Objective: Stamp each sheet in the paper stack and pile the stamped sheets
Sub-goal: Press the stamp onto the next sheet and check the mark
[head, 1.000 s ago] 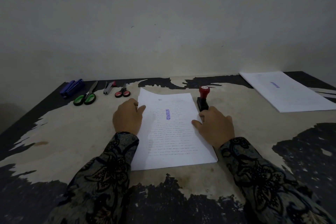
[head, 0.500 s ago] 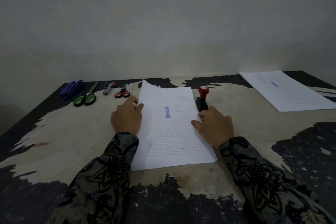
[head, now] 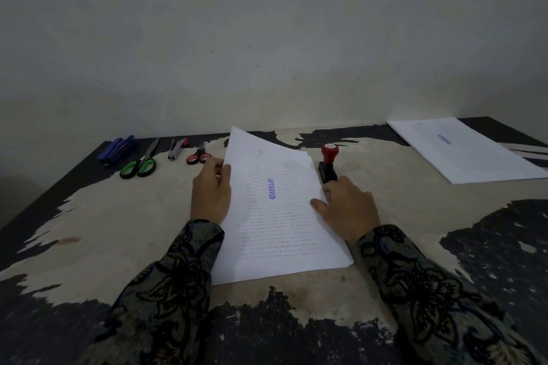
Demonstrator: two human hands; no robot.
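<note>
pinched at its left edge by the left hand (head: 211, 193), the stamped top sheet (head: 277, 187) is lifted off the stack (head: 296, 261). right hand (head: 348, 210) lies flat, holding nothing. paper's floppy, best held by the edge imo.

Paper stack (head: 278, 216) lies between both hands, stamp (head: 328, 164) right of it (stamped pile (head: 471, 151) far right).

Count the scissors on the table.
2. Green scissors lie far left, beside the blue stapler; red scissors lie nearer the left hand. None seem hidden.
</note>
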